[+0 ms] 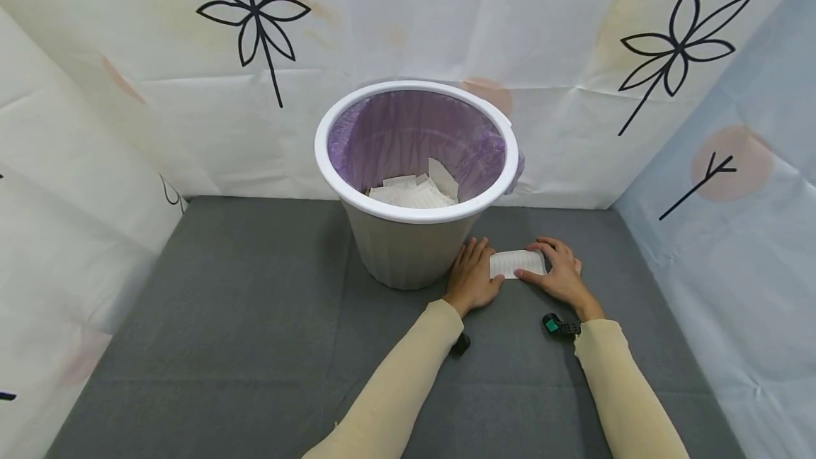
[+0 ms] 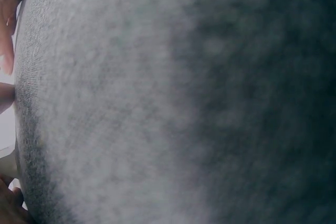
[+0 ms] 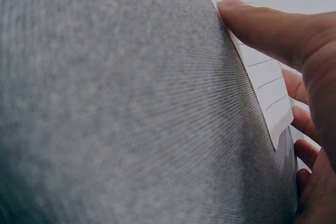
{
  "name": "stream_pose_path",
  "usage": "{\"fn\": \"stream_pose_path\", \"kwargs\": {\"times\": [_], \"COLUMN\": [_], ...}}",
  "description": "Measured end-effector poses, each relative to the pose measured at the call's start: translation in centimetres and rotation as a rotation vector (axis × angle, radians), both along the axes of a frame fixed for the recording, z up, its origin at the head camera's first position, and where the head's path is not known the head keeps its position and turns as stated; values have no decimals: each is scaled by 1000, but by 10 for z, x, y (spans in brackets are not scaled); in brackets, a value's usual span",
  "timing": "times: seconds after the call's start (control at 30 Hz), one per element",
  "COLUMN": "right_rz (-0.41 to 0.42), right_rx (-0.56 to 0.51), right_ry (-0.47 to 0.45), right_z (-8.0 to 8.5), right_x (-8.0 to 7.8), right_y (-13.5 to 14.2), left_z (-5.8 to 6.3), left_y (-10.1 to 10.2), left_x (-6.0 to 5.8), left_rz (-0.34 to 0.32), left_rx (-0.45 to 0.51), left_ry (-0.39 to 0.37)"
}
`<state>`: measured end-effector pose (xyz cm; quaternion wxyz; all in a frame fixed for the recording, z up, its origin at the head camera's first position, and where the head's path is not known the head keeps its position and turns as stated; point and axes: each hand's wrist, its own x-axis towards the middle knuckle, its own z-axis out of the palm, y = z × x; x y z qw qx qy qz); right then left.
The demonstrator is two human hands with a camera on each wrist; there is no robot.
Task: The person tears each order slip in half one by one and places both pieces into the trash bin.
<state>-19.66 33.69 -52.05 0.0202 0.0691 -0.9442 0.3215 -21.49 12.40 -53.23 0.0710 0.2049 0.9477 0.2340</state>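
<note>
On the mat, right of the bin: a slip (image 1: 518, 262) of lined white paper was laid flat, just beside the foot of the bin and between the two hands.
Slip: it was seen from the head view as a small rectangle with its long side running left to right; in the right wrist view its ruled lines were shown along one edge (image 3: 265, 85).
Left hand (image 1: 473, 276): it was laid palm down on the mat with the fingers straight and together, the thumb side being set against the left end of the slip; nothing was grasped. In the left wrist view only fingertips at the picture's left edge were shown.
Right hand (image 1: 557, 271): it was rested over the right end of the slip, fingers bent a little, the thumb being pressed along the near edge; whether the paper was pinched or only pressed could not be told.
Bin (image 1: 408, 250): a pale ribbed pail with a white rim was stood upright near the back of the mat, lined with a purple bag (image 1: 414, 133).
Scraps (image 1: 417, 190): more white lined pieces were heaped at the bottom of the bag.
Mat (image 1: 242, 317): a grey felt surface was spread beneath everything.
Sleeves: both forearms were covered in cream cloth.
Backdrop (image 1: 146, 91): white sheeting was printed with black flower outlines.
</note>
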Motion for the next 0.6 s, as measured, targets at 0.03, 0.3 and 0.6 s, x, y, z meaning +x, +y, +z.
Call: {"fn": "stream_pose_path", "kwargs": {"times": [0.03,0.3,0.6], "right_rz": [-1,-5,4], "right_rx": [-4,-38,-58], "right_ry": [-2,-19,-41], "right_z": [0,3,3], "right_x": [0,-1,-1], "right_y": [0,0,3], "left_z": [0,1,3], "left_y": [0,-1,-1], "left_x": [0,0,-1], "left_rz": [2,12,5], "left_rx": [2,6,5], "left_ry": [3,4,-23]}}
